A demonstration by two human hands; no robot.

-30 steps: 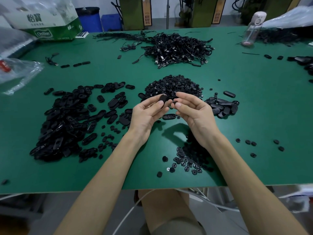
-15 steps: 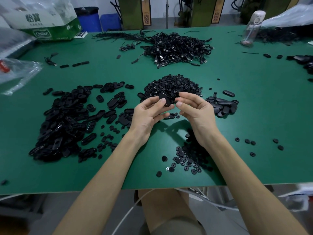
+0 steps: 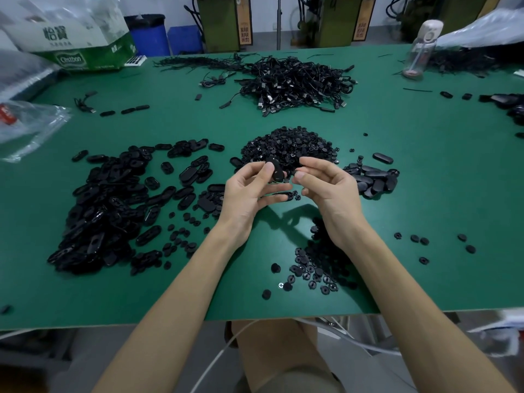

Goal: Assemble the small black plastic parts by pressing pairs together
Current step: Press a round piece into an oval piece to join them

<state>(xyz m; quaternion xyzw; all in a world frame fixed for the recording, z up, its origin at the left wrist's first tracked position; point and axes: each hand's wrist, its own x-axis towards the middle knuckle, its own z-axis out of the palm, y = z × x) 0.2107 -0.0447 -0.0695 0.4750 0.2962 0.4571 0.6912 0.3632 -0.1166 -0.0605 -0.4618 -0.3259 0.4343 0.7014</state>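
My left hand pinches a small black oval part between thumb and fingers, held above the green table. My right hand hovers just to its right with curled fingers; whether it holds a small piece is hidden. A heap of small round black parts lies right behind the hands. A large spread of black oval shells covers the left. A smaller stack of oval pieces sits at the right. More round parts lie near the front edge.
A tangle of black cables lies at the back centre. A cardboard box and plastic bags occupy the far left. A clear water bottle stands back right. A few loose round parts dot the right side.
Both hands have lifted slightly and drawn a little apart. The oval part stays in my left hand, now turned more upright.
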